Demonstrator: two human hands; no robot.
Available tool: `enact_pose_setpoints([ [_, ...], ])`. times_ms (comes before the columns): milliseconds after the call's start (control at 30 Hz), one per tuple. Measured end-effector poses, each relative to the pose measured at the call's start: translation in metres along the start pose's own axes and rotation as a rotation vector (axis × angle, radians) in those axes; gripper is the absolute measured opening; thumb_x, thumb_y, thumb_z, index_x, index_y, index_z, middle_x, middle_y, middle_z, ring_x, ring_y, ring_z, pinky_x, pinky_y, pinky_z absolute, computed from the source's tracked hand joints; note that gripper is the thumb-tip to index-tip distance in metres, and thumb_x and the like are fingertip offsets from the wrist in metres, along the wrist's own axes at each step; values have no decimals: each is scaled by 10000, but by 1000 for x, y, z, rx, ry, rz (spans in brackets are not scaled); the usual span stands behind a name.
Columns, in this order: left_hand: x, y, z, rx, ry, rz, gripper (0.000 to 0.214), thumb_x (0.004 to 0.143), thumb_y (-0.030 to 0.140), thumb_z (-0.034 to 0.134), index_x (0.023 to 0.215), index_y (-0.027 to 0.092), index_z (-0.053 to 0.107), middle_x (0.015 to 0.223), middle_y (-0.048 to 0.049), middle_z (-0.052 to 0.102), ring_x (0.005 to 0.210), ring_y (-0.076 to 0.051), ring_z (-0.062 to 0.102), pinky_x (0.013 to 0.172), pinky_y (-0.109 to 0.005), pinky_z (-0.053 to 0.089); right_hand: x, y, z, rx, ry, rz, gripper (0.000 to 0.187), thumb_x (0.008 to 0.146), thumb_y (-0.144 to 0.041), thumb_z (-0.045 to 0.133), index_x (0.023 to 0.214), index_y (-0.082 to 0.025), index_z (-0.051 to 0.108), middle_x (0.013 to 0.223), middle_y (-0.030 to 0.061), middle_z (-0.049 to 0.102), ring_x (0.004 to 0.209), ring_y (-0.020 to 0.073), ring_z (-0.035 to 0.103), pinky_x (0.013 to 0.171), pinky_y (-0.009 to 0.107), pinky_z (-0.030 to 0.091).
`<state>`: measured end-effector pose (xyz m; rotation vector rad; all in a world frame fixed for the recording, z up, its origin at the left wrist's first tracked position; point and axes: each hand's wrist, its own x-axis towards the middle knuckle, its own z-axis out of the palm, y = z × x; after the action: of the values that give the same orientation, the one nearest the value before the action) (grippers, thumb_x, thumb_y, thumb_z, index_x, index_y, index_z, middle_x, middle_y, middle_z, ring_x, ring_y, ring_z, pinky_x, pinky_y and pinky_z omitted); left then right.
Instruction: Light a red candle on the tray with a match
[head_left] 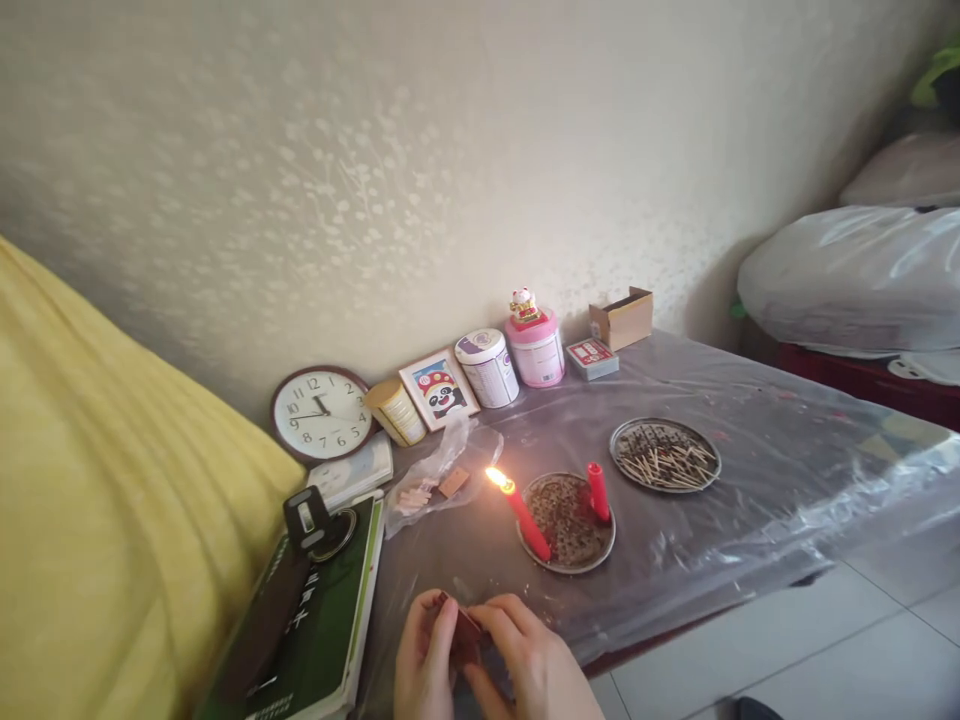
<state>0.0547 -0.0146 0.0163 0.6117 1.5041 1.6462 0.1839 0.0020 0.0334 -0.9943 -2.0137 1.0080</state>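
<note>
At the near edge of the table, my left hand point(425, 650) is closed around a small brown piece point(466, 628) that looks like a matchbox or its striking side. The fingers of my right hand point(525, 655) pinch its right end; part of it is hidden by both hands. Just beyond stands a lit red candle point(531, 525), tilted to the left on a round metal plate point(564, 570) with a dark speckled surface. A shorter unlit red candle point(598, 494) is on the same plate's right side. Burnt matchsticks point(667, 464) lie heaped on a second metal plate point(694, 489).
A clear plastic bag point(480, 450) holds pale sticks and a brown piece. Left is a green book point(319, 620) with a black strapped item point(307, 520). Along the wall stand a clock point(321, 412), a framed panda picture point(440, 388), tins point(487, 370), a card box point(592, 360) and an open carton point(622, 322).
</note>
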Motion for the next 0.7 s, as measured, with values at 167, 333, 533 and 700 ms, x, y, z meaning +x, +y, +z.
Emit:
enact_pose_setpoints([
  [167,-6,3,0,-12,-64,1,279,672,420,758,740,208,589,580,28,622,572,-149,571,535,-231,456,-4,-6,-3,-20,14,-16,447,702,0,535,1110,-162,616,1044,83,650,925,204,638,820,303,522],
  [333,-1,-2,-5,-19,-94,-7,263,711,416,727,754,208,572,592,30,622,559,-145,571,520,-230,451,-5,-4,-2,-29,21,-2,394,732,-8,527,1087,-158,613,1041,89,643,911,206,643,819,317,524],
  [533,1,-2,-7,-53,-100,8,254,729,414,712,789,202,585,630,-5,668,616,-178,631,549,-252,470,-2,-3,-3,57,96,22,268,796,-82,535,1048,-133,611,975,97,651,854,212,653,776,328,532],
  [700,-2,2,-3,-72,-38,97,290,687,405,746,827,189,612,707,-52,707,673,-234,671,560,-288,494,-1,-3,-4,233,180,90,203,796,-114,555,982,-157,622,929,64,663,821,183,661,765,290,532],
])
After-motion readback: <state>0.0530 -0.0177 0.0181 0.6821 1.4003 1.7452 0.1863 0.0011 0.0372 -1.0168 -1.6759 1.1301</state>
